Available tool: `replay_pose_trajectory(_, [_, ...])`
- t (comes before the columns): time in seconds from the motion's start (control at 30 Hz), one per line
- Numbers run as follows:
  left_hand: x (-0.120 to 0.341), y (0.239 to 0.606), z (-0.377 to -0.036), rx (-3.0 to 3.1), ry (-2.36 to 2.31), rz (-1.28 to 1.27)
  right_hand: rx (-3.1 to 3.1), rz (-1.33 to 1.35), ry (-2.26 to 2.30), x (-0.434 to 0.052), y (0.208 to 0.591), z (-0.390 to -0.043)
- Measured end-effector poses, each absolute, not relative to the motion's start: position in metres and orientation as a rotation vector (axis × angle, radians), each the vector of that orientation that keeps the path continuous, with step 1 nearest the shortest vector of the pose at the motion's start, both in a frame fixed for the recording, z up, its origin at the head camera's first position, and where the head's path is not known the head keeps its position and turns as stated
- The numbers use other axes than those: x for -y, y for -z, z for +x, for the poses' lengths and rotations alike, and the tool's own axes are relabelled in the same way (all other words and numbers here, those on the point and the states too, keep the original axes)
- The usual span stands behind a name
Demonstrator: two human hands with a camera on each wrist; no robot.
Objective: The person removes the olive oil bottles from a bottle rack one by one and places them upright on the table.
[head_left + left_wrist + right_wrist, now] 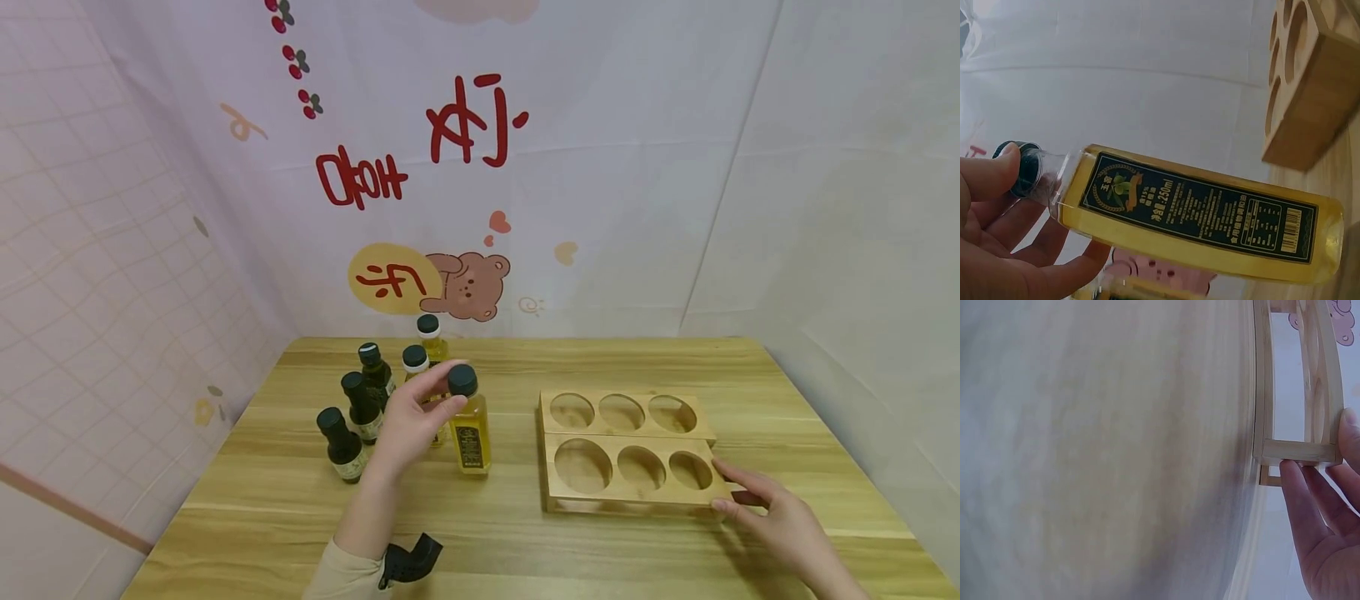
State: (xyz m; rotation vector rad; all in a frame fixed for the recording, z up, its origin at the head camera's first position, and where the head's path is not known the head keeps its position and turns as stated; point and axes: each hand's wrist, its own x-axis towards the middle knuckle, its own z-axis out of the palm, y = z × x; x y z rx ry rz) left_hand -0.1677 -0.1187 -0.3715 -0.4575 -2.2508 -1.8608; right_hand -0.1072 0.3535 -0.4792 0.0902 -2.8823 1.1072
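Glass, full of oil and likely heavy and slick, the bottle (469, 433) stands on the worktop left of the wooden rack (626, 492), my left hand (408, 421) curling its grip round the neck while my right hand (768, 512) steadies the rack's near right corner with nearly straight fingers.

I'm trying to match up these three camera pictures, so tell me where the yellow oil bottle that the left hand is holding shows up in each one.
Head: the yellow oil bottle stands left of centre, the left hand gripping its cap.
Left wrist: it lies slantwise across the middle, cap at the left by the fingers.
Right wrist: not in it.
Shared landmark: the wooden rack, at the top right in the left wrist view and in the right wrist view.
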Motion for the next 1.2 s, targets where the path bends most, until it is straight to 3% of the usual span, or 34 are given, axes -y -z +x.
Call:
replay_pose_trajectory(0.53, [0.185,0.388,-0.158,2.291,1.749,-0.305,2.861,0.098,-1.116,-0.353,0.482,-0.106])
replay_pose_trajectory(0.73, [0.194,0.389,-0.155,2.312,1.801,-0.221,2.873,0.094,-1.13,-0.354,0.482,-0.106])
replay_pose_trajectory(1.2, [0.2,0.395,-0.153,2.314,1.761,-0.304,2.871,0.099,-1.098,-0.355,0.484,-0.108])
